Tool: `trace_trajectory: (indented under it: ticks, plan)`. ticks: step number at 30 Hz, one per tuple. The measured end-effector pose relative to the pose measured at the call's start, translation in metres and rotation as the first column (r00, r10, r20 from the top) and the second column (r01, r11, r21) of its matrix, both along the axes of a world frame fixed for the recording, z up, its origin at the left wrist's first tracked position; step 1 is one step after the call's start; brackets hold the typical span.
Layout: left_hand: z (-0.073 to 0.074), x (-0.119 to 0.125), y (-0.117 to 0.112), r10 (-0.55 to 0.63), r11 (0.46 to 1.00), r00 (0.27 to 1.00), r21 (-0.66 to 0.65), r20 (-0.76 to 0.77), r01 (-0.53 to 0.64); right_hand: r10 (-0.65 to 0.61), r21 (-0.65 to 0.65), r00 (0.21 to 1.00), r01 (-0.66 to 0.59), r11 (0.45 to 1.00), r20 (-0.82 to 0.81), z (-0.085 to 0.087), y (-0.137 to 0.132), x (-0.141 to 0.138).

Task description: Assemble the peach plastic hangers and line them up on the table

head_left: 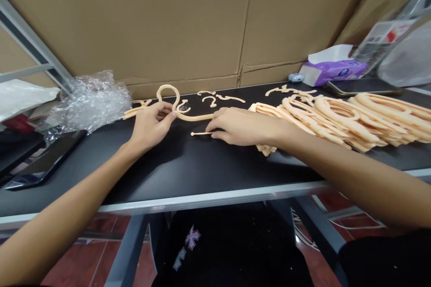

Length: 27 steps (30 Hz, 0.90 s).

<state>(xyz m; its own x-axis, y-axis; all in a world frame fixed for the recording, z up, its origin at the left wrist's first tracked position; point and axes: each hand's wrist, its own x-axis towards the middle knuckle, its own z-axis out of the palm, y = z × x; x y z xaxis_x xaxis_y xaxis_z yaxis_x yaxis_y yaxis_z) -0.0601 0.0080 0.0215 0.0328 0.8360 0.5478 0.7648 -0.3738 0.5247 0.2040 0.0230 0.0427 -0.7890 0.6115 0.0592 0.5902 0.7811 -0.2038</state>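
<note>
My left hand (151, 125) pinches a peach plastic hanger part (195, 118) near the base of its large curved loop. The part's arm runs right, towards the fingertips of my right hand (239, 125). My right hand is closed on a thin peach rod (201, 133) with a small knob at its left end. Whether those fingers also touch the hanger part's arm, I cannot tell. Just behind lie small loose hook pieces (211, 101), and a few more peach pieces (133, 112) lie beyond my left hand.
At the right, many peach hanger parts (340, 116) lie in overlapping stacks. Crumpled clear plastic wrap (101, 98) and a dark tablet-like slab (47, 161) are on the left. A purple tissue pack (333, 71) and a phone (363, 86) sit at the back right, before a cardboard wall (161, 22).
</note>
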Motion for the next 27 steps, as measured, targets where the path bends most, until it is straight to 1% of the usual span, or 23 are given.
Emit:
trace_trajectory:
  ticks: [4, 6, 8, 11, 14, 17, 19, 23, 27]
  plan:
    - [-0.001, -0.002, 0.004, -0.002, 1.000, 0.999, -0.014, -0.050, 0.001, 0.017, 0.065, 1.000, -0.017, 0.998, 0.001, -0.002, 0.001, 0.000]
    - [-0.001, -0.004, 0.006, -0.010, 1.000, 0.998, -0.003, -0.069, 0.010, 0.016, 0.102, 1.000, -0.016, 0.995, 0.008, 0.001, -0.001, 0.000]
    - [-0.002, -0.006, 0.008, -0.018, 1.000, 0.997, 0.007, -0.081, 0.019, -0.011, 0.145, 0.999, 0.007, 0.989, 0.030, 0.007, -0.004, 0.000]
    - [-0.002, -0.008, 0.009, -0.031, 0.999, 0.995, 0.004, -0.094, 0.032, -0.103, 0.198, 0.994, 0.094, 0.976, 0.036, 0.018, -0.008, 0.000]
    - [-0.001, -0.009, 0.009, -0.039, 0.999, 0.994, -0.003, -0.104, 0.039, -0.207, 0.218, 0.978, 0.206, 0.954, -0.019, 0.028, -0.009, 0.005]
    - [0.000, -0.008, 0.009, -0.035, 0.999, 0.994, -0.010, -0.104, 0.034, -0.285, 0.243, 0.956, 0.292, 0.925, -0.065, 0.033, -0.006, 0.011]
    - [0.001, -0.009, 0.009, -0.032, 0.999, 0.995, -0.019, -0.099, 0.030, -0.315, 0.255, 0.947, 0.321, 0.912, -0.067, 0.034, -0.003, 0.015]
    - [-0.001, -0.011, 0.011, -0.037, 0.999, 0.992, -0.018, -0.123, 0.035, -0.319, 0.236, 0.944, 0.329, 0.915, -0.077, 0.034, 0.004, 0.020]
    - [-0.002, -0.012, 0.011, -0.043, 0.999, 0.981, 0.012, -0.188, 0.046, -0.281, 0.219, 0.952, 0.302, 0.928, -0.122, 0.031, 0.009, 0.023]
